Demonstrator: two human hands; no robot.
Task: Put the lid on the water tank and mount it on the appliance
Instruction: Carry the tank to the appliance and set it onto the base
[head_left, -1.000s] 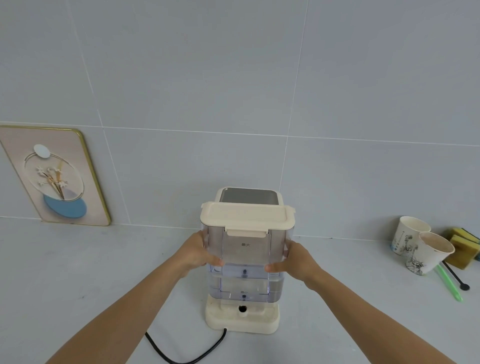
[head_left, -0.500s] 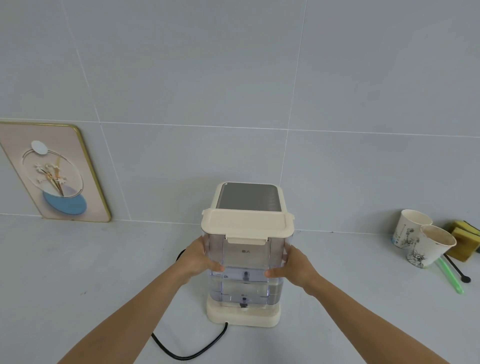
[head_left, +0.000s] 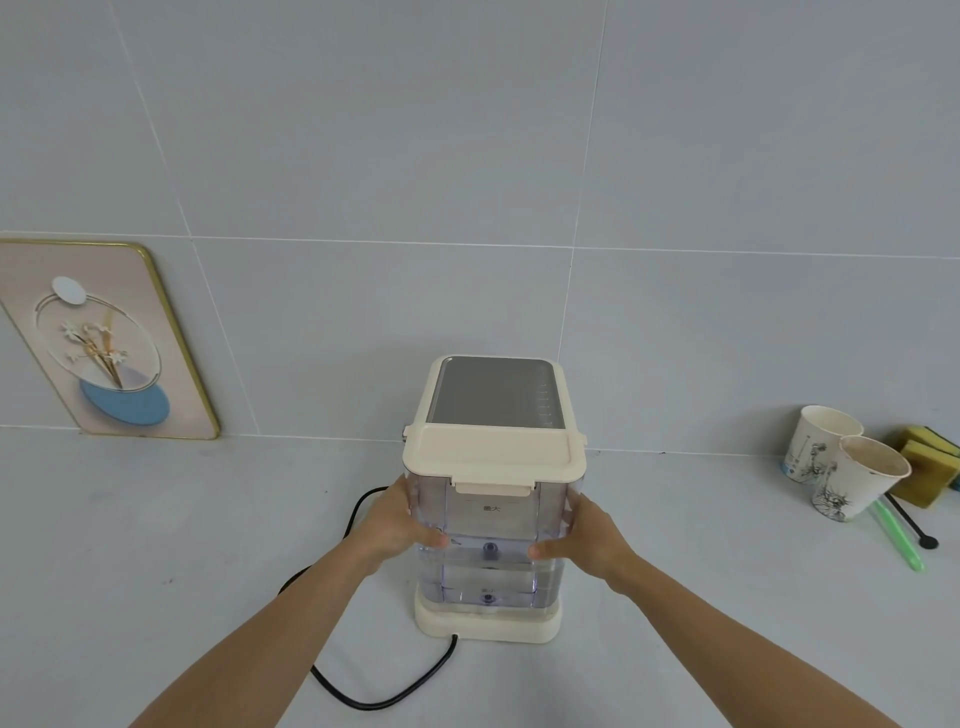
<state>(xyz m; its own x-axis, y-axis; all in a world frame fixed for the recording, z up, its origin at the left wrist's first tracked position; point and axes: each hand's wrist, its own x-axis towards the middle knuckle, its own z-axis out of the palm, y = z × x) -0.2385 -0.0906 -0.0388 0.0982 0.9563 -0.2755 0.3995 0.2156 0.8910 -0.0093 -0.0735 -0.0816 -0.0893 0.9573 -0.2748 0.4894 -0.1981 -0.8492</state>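
A clear water tank (head_left: 491, 525), partly filled with water, stands upright with its bottom resting on the cream base of the appliance (head_left: 488, 621). A cream lid (head_left: 493, 451) sits closed on top of the tank, its front latch down. Behind the tank rises the appliance body with a grey top panel (head_left: 496, 392). My left hand (head_left: 397, 525) grips the tank's left side and my right hand (head_left: 587, 530) grips its right side, thumbs on the front face.
A black power cord (head_left: 384, 696) runs from the base across the grey counter towards me and around the left side. Two paper cups (head_left: 852, 475), yellow sponges (head_left: 930, 467), a green stick and a black spoon lie at the right. A framed picture (head_left: 104, 343) leans on the tiled wall.
Both hands have lowered the lidded tank; its bottom now meets the appliance base, and the grey top panel behind it shows fully.
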